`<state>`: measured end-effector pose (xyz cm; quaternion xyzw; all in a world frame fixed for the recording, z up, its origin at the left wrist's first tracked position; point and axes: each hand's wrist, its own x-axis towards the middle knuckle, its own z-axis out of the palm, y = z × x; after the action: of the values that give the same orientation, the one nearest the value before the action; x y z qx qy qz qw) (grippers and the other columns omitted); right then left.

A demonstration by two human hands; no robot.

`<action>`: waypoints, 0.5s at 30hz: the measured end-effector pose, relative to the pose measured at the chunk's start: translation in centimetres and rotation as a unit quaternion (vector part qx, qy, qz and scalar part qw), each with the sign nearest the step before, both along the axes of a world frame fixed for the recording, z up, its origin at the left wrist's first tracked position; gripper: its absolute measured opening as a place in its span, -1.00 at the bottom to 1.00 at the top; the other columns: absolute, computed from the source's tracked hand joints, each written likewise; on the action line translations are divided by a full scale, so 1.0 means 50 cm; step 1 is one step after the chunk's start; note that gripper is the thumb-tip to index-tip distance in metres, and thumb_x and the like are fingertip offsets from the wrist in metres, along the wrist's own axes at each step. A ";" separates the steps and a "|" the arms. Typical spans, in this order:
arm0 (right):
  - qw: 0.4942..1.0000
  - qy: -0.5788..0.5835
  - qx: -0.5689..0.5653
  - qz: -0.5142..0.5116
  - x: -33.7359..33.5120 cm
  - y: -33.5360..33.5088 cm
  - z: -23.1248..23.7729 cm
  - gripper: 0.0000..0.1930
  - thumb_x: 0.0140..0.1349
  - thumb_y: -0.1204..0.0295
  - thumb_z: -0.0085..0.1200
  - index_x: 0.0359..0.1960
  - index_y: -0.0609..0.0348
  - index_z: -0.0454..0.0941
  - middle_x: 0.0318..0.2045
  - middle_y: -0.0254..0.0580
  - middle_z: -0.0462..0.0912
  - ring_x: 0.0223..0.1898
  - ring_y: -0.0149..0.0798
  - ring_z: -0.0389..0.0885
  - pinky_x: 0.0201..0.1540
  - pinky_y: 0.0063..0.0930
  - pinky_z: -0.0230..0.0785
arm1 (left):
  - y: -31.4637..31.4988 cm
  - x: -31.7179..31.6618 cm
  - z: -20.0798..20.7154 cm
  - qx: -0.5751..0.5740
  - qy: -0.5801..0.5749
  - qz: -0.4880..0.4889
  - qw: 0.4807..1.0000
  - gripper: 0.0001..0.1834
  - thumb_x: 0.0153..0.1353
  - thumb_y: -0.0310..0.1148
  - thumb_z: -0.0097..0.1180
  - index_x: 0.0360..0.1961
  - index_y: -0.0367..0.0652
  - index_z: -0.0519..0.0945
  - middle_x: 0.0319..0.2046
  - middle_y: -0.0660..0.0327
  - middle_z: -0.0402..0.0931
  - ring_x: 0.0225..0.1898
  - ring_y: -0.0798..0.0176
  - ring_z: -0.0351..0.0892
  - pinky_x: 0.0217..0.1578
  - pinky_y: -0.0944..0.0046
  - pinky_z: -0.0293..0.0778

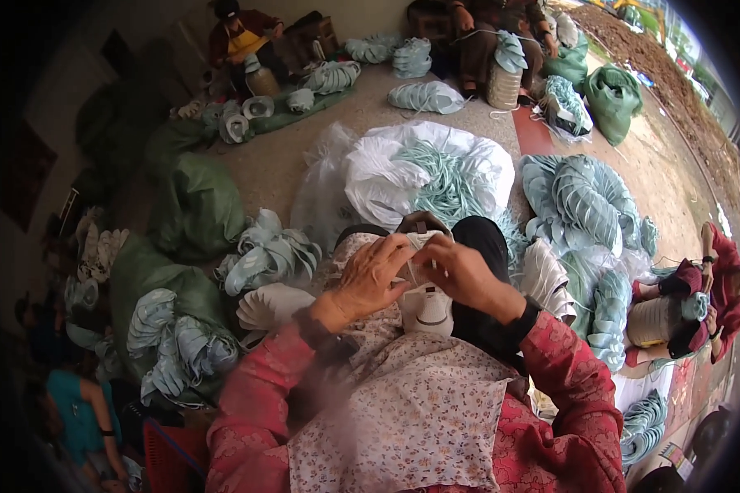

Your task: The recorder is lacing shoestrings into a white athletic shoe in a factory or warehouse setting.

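Over my lap, my left hand point(370, 278) and my right hand point(466, 275) are close together, fingertips bent and pinched. What looks like a thin pale cord runs between them; its ends are hidden by the fingers. Just below the fingers a white cup-shaped face mask point(427, 311) with a small round valve sits upright between my knees. More white material shows behind the fingertips, partly covered. A floral apron point(395, 411) lies over my lap. In front of my knees, a white bag point(378, 168) holds a tangle of pale green elastic cords point(444, 179).
Stacked pale blue cup masks lie left point(271, 251) and right point(580, 197). A white mask stack point(275, 306) is by my left forearm. Green sacks point(196, 205) stand left, another green sack point(613, 103) far right. Co-workers sit at the back point(247, 41) and right point(723, 287).
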<state>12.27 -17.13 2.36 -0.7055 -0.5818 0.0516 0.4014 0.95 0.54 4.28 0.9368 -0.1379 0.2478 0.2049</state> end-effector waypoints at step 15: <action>0.992 -0.029 -0.075 0.096 0.027 0.048 -0.015 -0.91 0.05 0.46 0.17 -0.37 0.01 0.59 -0.37 -0.23 0.49 -0.33 -0.10 0.58 -0.28 -0.32 0.45 | 0.071 0.025 -0.075 -0.129 0.141 -0.145 0.971 -0.71 -0.13 -0.39 0.41 -0.54 -0.19 0.46 -0.40 0.17 0.39 -0.34 0.09 0.50 -0.35 0.20 0.40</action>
<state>13.60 -14.75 1.59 -0.6758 -0.6525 0.1132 0.3236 2.21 4.11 0.56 0.8979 -0.2092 0.0969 0.3751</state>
